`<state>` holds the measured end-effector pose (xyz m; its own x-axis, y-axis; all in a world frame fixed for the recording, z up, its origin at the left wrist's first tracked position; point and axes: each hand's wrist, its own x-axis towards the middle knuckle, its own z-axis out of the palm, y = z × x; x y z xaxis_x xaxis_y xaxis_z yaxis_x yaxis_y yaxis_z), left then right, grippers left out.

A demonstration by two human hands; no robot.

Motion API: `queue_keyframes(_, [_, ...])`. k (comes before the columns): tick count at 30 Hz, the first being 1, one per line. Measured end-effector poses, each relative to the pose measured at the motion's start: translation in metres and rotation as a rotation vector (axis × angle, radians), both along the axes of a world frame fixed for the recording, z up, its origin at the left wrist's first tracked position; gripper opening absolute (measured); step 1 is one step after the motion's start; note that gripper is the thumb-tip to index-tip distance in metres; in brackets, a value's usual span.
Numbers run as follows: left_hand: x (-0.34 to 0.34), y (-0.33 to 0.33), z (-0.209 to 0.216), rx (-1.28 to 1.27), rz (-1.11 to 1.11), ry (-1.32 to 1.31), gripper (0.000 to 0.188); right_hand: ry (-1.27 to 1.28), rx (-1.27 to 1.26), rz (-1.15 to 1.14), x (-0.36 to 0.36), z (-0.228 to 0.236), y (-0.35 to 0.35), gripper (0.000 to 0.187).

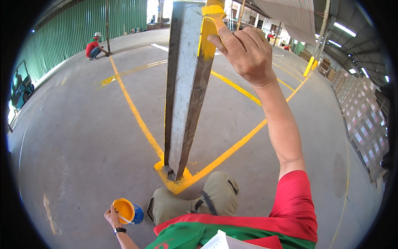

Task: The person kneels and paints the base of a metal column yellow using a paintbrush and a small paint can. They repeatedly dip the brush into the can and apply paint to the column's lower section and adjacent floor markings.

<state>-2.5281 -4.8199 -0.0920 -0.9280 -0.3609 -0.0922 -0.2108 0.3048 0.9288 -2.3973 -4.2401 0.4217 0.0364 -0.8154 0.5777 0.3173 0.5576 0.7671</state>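
Observation:
My right hand (251, 54) is raised and closed around a paintbrush (214, 12) whose bristles are covered in yellow paint. The bristles press against the upper flange of a grey steel column (184, 83). Wet-looking yellow coats that flange near the brush, while bare dark metal shows lower down. Down at the left, my left hand (111, 216) grips the rim of a blue paint can (139, 214). Yellow paint (123, 207) is inside, and a pale strip, perhaps the can's handle, crosses its near side. The column's foot stands on a yellow-painted patch (176, 187) in front of my knees.
Yellow lines (132, 108) run over the concrete floor (83, 137). A crouching person (94, 47) in a white helmet is at the far left. A forklift (21, 85) stands at the left edge, stacked cartons (365, 112) at the right. Yellow posts (309, 66) rise farther back.

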Motion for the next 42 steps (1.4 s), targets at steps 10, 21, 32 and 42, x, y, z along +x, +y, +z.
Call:
queue_keyframes(10, [-0.003,-0.002,-0.013,0.023,-0.044,0.01,0.036,-0.119,-0.072,-0.098,-0.004,-0.011,-0.014,0.028])
queue_keyframes(21, [-0.003,-0.008,-0.015,-0.005,-0.035,-0.006,0.036,-0.294,0.011,-0.279,0.0,0.007,-0.019,0.026])
queue_keyframes(32, [0.007,-0.014,-0.017,0.042,-0.038,-0.032,0.034,-0.366,0.064,-0.279,0.008,0.007,-0.025,0.012])
queue_keyframes(42, [0.012,-0.018,-0.017,0.025,-0.06,-0.027,0.038,-0.39,0.041,-0.272,0.011,0.025,-0.018,0.019])
